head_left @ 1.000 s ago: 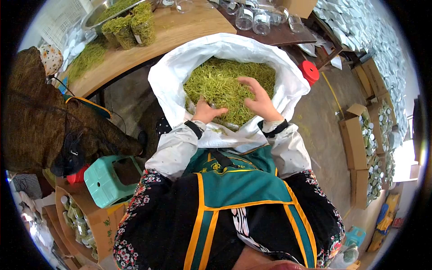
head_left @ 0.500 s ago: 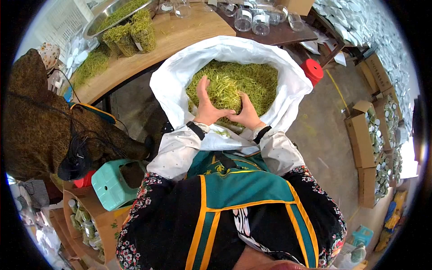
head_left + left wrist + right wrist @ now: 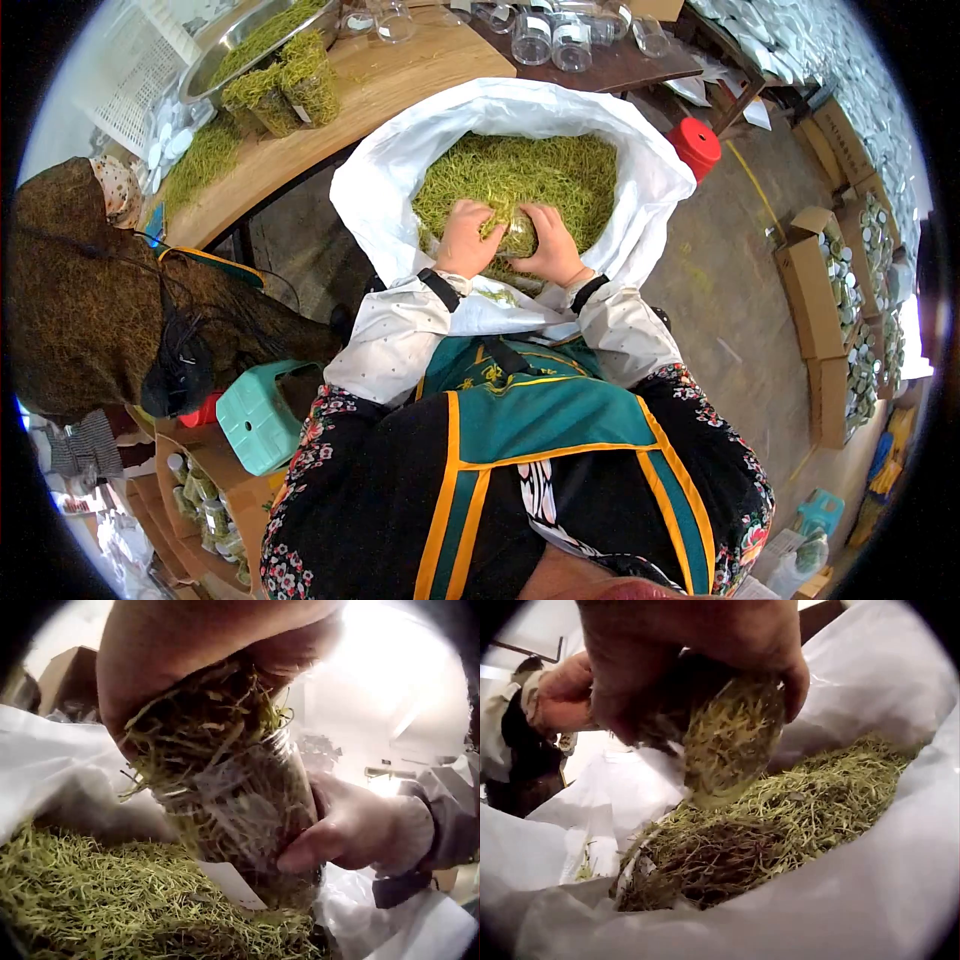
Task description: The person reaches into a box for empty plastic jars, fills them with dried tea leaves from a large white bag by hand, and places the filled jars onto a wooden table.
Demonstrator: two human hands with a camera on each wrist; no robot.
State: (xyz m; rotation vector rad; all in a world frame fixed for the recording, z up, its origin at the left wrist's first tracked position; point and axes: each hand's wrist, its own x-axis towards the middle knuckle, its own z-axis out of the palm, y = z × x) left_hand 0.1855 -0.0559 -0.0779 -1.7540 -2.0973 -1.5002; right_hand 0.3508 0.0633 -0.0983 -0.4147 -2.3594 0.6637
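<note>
A clear jar point(image 3: 255, 817) with a white label is packed with thin, curly, yellow-green dried herb. My right hand point(image 3: 550, 248) grips the jar's body, its thumb lying along the side in the left wrist view. Cupped over the jar's mouth, my left hand point(image 3: 465, 240) curls its fingers about the top, where strands stick out under the palm. The jar tilts low over loose dried herb point(image 3: 550, 165) in a wide white sack point(image 3: 385, 165). In the right wrist view, the jar's rounded end point(image 3: 731, 742) shows below the right hand.
Beyond the sack stands a wooden table point(image 3: 420, 65) with herb-filled jars point(image 3: 310, 85) and a metal basin point(image 3: 205, 75). Empty clear jars point(image 3: 570, 45) stand farther right. A red stool point(image 3: 695, 145), a green stool point(image 3: 260, 420) and cartons point(image 3: 810, 300) surround me. Another person point(image 3: 90, 290) is at left.
Both hands were apart over the herb, then came together around a heap of it. Now they are close together on the jar, the left at its mouth.
</note>
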